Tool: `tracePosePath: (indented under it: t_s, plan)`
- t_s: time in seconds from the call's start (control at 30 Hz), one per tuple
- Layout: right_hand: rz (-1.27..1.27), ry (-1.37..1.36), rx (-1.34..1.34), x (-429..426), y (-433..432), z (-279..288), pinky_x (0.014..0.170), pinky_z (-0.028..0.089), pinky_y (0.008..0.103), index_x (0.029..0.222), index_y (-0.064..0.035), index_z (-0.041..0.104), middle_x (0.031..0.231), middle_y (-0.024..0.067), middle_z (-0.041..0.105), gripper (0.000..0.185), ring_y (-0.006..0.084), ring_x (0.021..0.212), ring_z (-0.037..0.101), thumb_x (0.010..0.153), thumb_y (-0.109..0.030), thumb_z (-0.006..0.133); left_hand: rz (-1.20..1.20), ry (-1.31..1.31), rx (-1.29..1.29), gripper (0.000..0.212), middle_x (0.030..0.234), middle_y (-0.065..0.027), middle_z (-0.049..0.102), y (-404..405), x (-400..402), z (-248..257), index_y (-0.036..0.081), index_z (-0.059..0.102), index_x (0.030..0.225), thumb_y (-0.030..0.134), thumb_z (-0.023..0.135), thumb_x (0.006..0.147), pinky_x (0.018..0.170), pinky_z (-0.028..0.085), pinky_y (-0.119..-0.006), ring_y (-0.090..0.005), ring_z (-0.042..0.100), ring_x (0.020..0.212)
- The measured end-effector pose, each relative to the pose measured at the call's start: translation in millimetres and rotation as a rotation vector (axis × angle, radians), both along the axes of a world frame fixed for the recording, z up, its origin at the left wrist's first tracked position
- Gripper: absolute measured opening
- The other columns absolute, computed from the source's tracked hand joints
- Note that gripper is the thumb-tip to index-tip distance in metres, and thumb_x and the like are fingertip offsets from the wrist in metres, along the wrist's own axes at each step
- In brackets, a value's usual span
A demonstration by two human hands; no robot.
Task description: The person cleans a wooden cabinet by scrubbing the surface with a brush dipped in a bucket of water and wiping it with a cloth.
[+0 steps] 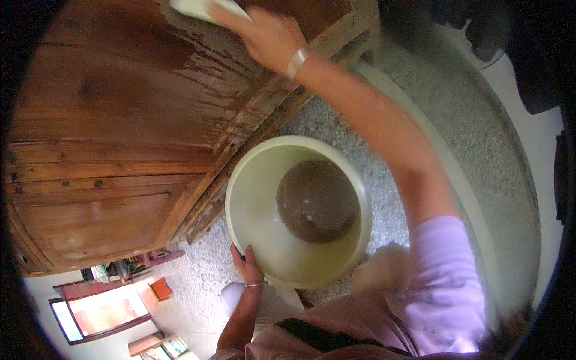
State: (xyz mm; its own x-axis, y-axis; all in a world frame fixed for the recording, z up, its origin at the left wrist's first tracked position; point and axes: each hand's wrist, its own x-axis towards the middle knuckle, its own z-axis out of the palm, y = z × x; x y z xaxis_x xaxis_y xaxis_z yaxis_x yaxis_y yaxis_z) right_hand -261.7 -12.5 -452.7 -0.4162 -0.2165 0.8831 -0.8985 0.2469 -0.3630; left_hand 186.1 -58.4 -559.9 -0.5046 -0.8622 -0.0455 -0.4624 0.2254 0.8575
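My right hand [275, 42], with a metal band at the wrist, holds a pale pad [191, 10] against the wooden panel of a large brown cabinet [117, 108]. Blur hides whether the pad is a cloth or a sponge. Dark wet patches and drip streaks run over the panel near it. Down by my body, my left hand [249, 266] grips the rim of a cream plastic bucket [297, 143], the thumb inside the wall. Murky brown water [317, 202] with a few bubbles covers the bucket's bottom. The bucket is tilted or seen at an angle; I cannot tell which.
Beneath the bucket is a speckled terrazzo floor [202, 261]. The cabinet's wooden base rail [256, 130] runs close beside the bucket. A bright window or doorway [108, 310] and shelves of goods [130, 265] are at lower left. Dark objects [486, 36] stand at upper right.
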Motion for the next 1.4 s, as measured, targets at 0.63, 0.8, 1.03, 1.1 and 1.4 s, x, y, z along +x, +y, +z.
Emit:
tracePosePath:
  t_s: [0.63,0.8,1.03,1.1,1.4]
  plan:
    - [0.108,0.075,-0.088,12.2,-34.2,58.4,0.055,0.049,0.0415,0.127,-0.0370,0.032,0.076,0.0144,0.053,0.065,0.0321,0.064,0.057,0.074,-0.003,0.048,0.008,0.031,0.002,0.032,0.099,-0.0102,0.053,1.2,-1.4,1.5,-0.001,0.043,0.112,0.002,0.046,0.080,0.078,0.042,-0.030,-0.0165,0.051,0.088]
    - [0.066,-0.122,0.347,32.6,6.0,-65.2,0.052,0.048,0.0383,0.131,-0.0368,0.029,0.074,0.0130,0.052,0.071,0.0282,0.060,0.055,0.075,0.002,0.049,0.033,0.122,0.060,0.033,0.098,-0.0099,0.053,8.4,-13.6,6.9,-0.001,0.042,0.113,0.003,0.046,0.081,0.079,0.042,-0.029,-0.0165,0.051,0.088]
    - [0.155,-0.210,0.427,49.5,2.4,-45.5,0.061,0.048,0.0417,0.131,-0.0432,0.022,0.087,0.0167,0.054,0.074,0.0324,0.077,0.058,0.076,-0.001,0.046,-0.005,0.065,0.015,0.034,0.099,-0.0099,0.053,5.7,-9.3,7.1,0.000,0.042,0.114,0.005,0.046,0.081,0.078,0.042,-0.030,-0.0167,0.051,0.087]
    - [0.097,0.030,0.120,41.8,-24.4,19.5,0.052,0.046,0.0390,0.129,-0.0384,0.031,0.070,0.0118,0.048,0.067,0.0293,0.058,0.053,0.075,-0.003,0.049,-0.010,0.086,-0.011,0.033,0.097,-0.0099,0.053,1.8,-2.8,-0.1,0.000,0.042,0.113,0.005,0.046,0.081,0.077,0.042,-0.030,-0.0166,0.051,0.086]
    - [0.184,-0.181,0.524,43.3,23.5,-109.2,0.055,0.048,0.0393,0.131,-0.0401,0.026,0.078,0.0154,0.051,0.074,0.0305,0.064,0.056,0.075,0.003,0.047,0.015,-0.022,-0.025,0.034,0.094,-0.0120,0.054,7.1,-12.7,11.8,-0.001,0.043,0.111,0.006,0.048,0.078,0.076,0.042,-0.030,-0.0184,0.052,0.084]
